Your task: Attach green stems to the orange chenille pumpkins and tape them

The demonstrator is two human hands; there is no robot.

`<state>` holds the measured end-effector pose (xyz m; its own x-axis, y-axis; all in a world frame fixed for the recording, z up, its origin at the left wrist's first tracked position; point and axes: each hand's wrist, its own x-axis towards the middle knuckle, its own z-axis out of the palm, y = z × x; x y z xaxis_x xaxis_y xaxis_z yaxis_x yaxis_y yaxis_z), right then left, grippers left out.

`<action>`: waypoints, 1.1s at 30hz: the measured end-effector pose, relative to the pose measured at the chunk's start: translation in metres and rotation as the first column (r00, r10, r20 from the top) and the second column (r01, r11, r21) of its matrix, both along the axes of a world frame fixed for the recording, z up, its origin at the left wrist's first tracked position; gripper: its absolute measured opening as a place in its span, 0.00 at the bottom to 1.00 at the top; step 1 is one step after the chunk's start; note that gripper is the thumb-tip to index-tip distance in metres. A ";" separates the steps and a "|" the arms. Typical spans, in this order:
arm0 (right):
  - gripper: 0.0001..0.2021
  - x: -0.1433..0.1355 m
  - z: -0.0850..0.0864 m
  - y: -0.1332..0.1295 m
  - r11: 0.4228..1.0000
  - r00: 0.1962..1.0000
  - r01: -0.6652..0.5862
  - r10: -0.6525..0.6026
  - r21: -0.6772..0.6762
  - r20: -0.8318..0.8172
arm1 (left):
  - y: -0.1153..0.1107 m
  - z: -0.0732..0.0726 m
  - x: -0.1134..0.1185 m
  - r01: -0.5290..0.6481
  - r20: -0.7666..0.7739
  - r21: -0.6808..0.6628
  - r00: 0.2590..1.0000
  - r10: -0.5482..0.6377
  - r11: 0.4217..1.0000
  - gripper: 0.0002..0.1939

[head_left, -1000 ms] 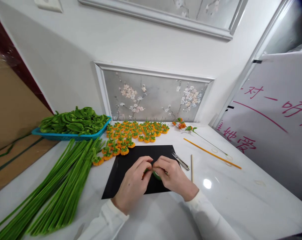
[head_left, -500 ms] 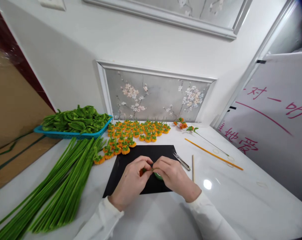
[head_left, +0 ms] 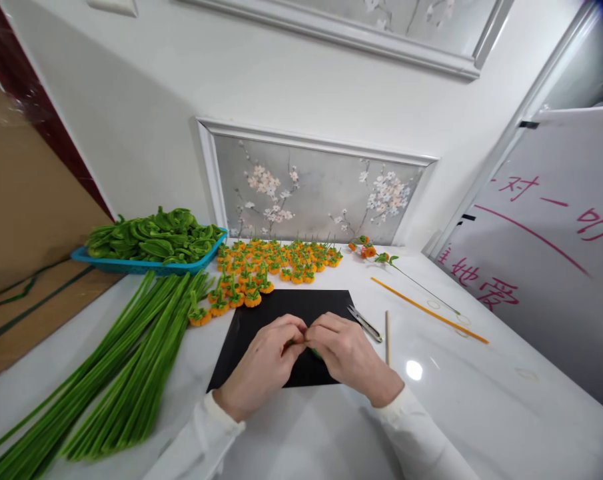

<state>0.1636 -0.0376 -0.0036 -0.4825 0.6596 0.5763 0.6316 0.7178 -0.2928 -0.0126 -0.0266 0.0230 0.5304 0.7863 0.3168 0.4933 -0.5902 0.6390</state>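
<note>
Over the black mat, my left hand and my right hand meet at their fingertips, both closed in a pinch. A bit of green shows inside my left hand's fingers, part of a small orange-and-green flower that the hand mostly covers. What my right fingertips pinch is too small to make out. Beneath them a green roll, like tape, is partly visible. Thread snips lie at the mat's right edge, beside a thin wooden stick.
Several orange chenille flowers with green tops stand behind the mat. To the left are a bundle of green chenille stems and a blue tray of green leaves. An orange stem and a flower spray lie at right.
Both hands stay nearly in place, fingertips still together. The orange spot seen in my left hand is now covered, and less of the green roll shows. The view has shifted slightly.
</note>
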 end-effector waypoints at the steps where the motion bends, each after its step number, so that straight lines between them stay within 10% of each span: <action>1: 0.11 0.000 0.001 0.000 1.000 1.000 -0.001 0.001 -0.011 -0.005 | 0.000 0.000 0.000 0.006 -0.015 0.010 1.000 -0.006 1.000 0.12; 11: 0.09 -0.007 -0.002 0.000 0.993 0.976 0.030 -0.053 -0.115 -0.209 | -0.004 -0.013 0.003 -0.088 -0.029 0.234 0.995 0.097 0.968 0.07; 33: 0.10 -0.002 -0.002 0.001 1.000 0.986 -0.014 0.009 -0.028 -0.165 | -0.003 -0.003 0.002 -0.048 0.051 0.078 0.998 0.044 0.996 0.11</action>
